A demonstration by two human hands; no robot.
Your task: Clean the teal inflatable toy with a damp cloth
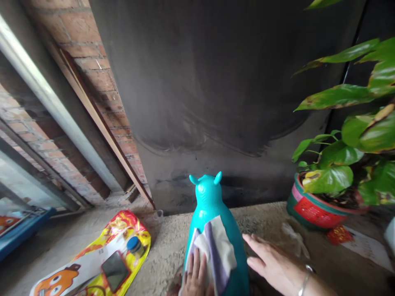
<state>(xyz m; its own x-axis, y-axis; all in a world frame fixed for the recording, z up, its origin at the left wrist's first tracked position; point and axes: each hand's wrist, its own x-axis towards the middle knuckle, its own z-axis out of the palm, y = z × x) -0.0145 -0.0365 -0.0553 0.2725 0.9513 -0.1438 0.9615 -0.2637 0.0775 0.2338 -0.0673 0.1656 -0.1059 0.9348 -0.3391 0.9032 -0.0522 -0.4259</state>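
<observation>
- Turquoise animal figure (210, 207): upright on the concrete floor (163, 255), bottom centre of the view, in front of the dark panel (216, 82); 2 ears at top.
- Cloth (224, 242): white and purple, draped on the figure's body.
- Left hand (196, 276): fingers extended, laid flat on the cloth; thumb position cannot be determined.
- Right hand (274, 261): fingers extended, grasping nothing; fingertips beside the figure's right flank, contact cannot be determined.
- Phone (115, 270): left of the figure, beside 1 blue-lidded jar (135, 245).
</observation>
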